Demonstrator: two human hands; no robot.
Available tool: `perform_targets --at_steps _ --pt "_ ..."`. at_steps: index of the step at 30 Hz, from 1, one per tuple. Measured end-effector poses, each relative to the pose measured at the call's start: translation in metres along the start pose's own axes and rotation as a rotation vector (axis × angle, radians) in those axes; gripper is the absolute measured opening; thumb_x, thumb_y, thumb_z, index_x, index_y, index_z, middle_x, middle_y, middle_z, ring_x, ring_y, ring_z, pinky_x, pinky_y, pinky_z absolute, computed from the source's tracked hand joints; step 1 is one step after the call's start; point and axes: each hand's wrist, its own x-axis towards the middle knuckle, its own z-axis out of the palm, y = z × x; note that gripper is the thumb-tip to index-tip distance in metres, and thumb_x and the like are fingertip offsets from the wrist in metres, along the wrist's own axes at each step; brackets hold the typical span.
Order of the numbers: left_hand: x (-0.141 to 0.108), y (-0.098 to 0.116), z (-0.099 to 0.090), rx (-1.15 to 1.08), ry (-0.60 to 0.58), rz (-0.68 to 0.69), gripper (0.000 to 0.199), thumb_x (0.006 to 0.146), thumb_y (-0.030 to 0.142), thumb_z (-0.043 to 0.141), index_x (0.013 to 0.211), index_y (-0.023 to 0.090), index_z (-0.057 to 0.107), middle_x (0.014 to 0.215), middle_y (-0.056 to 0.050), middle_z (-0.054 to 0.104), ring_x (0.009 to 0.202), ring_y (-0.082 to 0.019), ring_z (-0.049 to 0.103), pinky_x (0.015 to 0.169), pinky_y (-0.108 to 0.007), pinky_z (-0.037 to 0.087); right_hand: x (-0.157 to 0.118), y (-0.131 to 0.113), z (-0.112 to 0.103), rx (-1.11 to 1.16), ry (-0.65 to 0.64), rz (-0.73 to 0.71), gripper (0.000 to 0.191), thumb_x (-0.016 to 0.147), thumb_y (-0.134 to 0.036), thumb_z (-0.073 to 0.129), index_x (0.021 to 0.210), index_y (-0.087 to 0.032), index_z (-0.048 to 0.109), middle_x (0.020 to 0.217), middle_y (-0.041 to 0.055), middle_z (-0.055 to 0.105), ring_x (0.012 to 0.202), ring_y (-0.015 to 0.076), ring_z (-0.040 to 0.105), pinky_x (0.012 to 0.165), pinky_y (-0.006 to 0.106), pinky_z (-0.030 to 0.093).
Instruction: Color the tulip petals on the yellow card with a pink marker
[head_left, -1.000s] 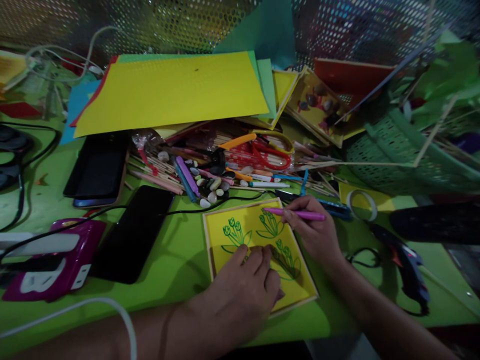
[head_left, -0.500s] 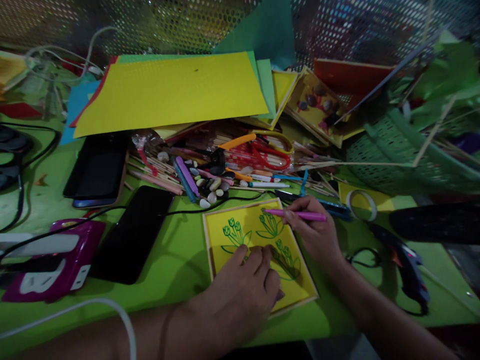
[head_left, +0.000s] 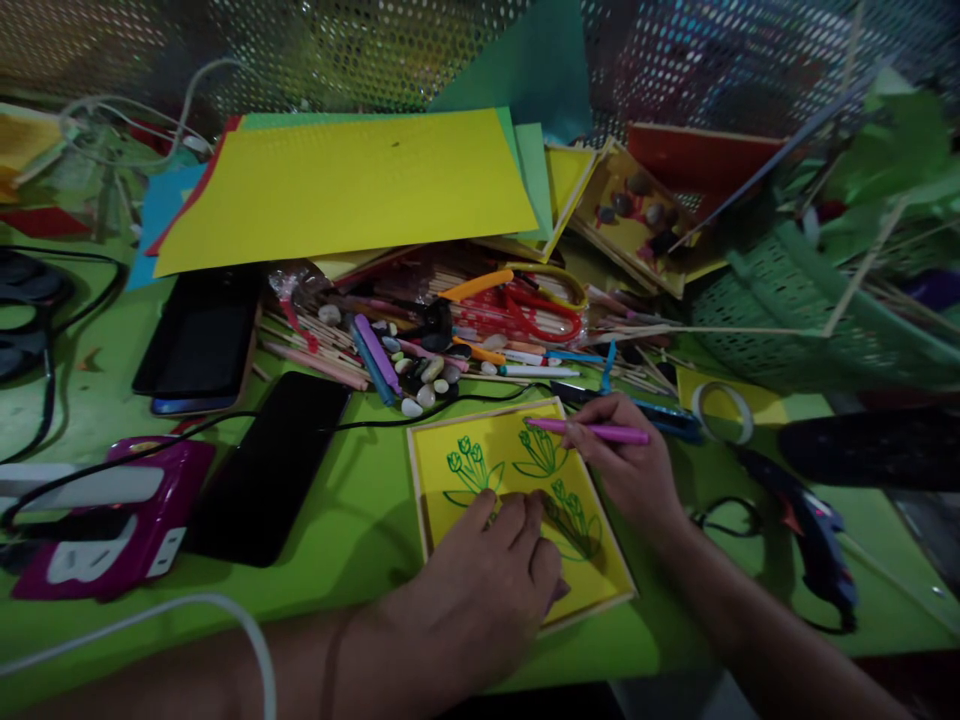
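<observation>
Gripping pink pen (head_left: 616,434) in right hand (head_left: 636,470) — pointing left, with long axis crosswise. Resting left hand (head_left: 491,575) knuckles-up on yellow card (head_left: 592,584) — cannot tell if grasping.

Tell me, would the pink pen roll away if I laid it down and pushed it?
Probably: the pink pen looks round along its barrel. It's likely light, being slim and held in the fingers of the right hand. It seems stiff too, with no bend showing.

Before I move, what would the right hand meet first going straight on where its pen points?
The right hand leads with the pink pen, so it would probably meet the yellow board first, at the upper-right flower drawing; whether the tip touches now is unclear.
</observation>
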Motion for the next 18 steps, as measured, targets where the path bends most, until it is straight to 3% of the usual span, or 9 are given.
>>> perform_targets --at_steps 18 --pt "-0.0011 -0.0009 0.0009 -0.003 -0.035 0.003 0.027 0.107 0.038 0.056 0.09 0.017 0.062 0.118 -0.013 0.079 0.108 -0.025 0.071 0.095 -0.042 0.044 -0.0005 -0.0007 -0.0019 0.033 0.012 -0.001 0.011 0.09 -0.027 0.074 0.085 -0.024 0.064 0.071 -0.0023 0.066 0.063 0.0162 0.059 0.058 0.028 0.045"
